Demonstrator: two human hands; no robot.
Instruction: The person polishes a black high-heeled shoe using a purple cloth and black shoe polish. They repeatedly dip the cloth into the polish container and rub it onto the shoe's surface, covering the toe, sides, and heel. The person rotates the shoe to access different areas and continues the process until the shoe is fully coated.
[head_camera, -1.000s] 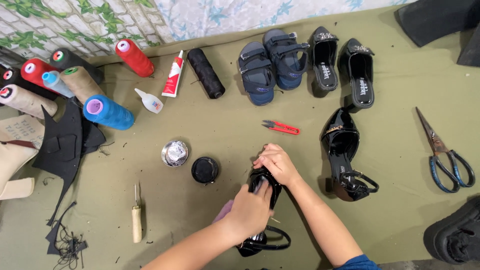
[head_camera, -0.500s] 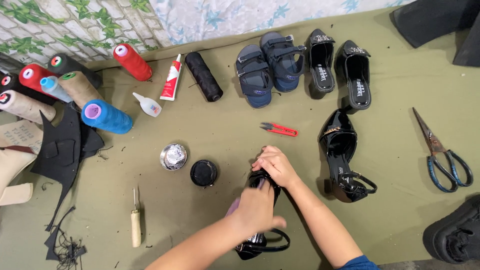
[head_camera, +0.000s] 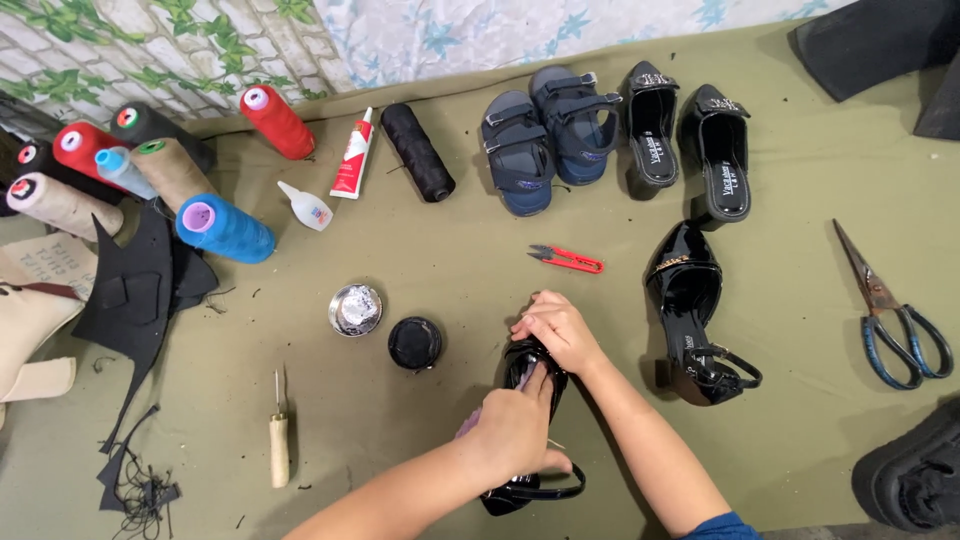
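Observation:
A glossy black high-heeled shoe (head_camera: 521, 488) lies on the olive cloth near the front edge. My right hand (head_camera: 555, 330) grips its toe end and holds it down. My left hand (head_camera: 512, 428) presses a small purple cloth (head_camera: 524, 378) against the shoe's upper; most of the shoe is hidden under both hands. Its mate (head_camera: 690, 310), black with a gold chain and an ankle strap, lies just to the right. An open tin of black polish (head_camera: 414, 342) and its silver lid (head_camera: 355, 309) sit to the left of my hands.
Red thread snips (head_camera: 566, 258) lie beyond my hands. Blue sandals (head_camera: 540, 138) and black mules (head_camera: 688, 135) line the back. Thread spools (head_camera: 224, 227), glue tubes (head_camera: 352, 155), black material scraps (head_camera: 140, 300) and an awl (head_camera: 279, 440) fill the left; large scissors (head_camera: 890, 310) lie right.
My left hand rubbed the purple cloth back and forth along the shoe, sliding toward the toe. My right hand kept its grip. The view shifted slightly.

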